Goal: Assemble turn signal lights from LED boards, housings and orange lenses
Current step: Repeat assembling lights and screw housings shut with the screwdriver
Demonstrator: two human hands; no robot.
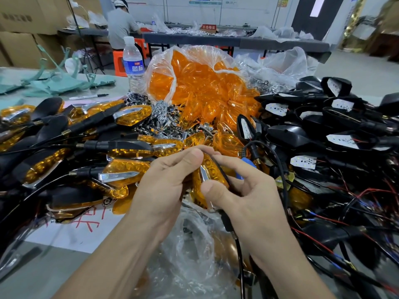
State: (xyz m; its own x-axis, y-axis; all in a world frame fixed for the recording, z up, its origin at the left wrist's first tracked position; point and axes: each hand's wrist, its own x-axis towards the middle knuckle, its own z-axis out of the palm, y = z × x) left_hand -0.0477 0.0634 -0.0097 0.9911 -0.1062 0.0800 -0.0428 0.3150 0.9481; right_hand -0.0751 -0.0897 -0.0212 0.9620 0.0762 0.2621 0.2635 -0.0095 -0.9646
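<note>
Turn signal lights with orange lenses, black housings and chrome trims (pixel 86 152) lie heaped across the left part of the pale grey table (pixel 121 89). Open black housings fitted with white LED boards (pixel 336 130), trailing red and black wires, are piled on the right part. Between and behind the two heaps stands a clear plastic bag of loose orange lenses (pixel 194 83), mouth open. Small chrome trim pieces (pixel 160 114) are scattered at its foot.

The left hand (pixel 170 180) and the right hand (pixel 246 195) meet low at centre and together hold one assembled orange-lensed light (pixel 212 175). The left thumb and fingers curl round its upper end. The right thumb presses on its chrome strip with the fingers curled beneath, and the index finger lies over a thin black wire (pixel 221 169).

A clear water bottle with a blue label (pixel 132 63) stands just left of the bag. A white marker pen (pixel 88 96) lies near the bottle.
</note>
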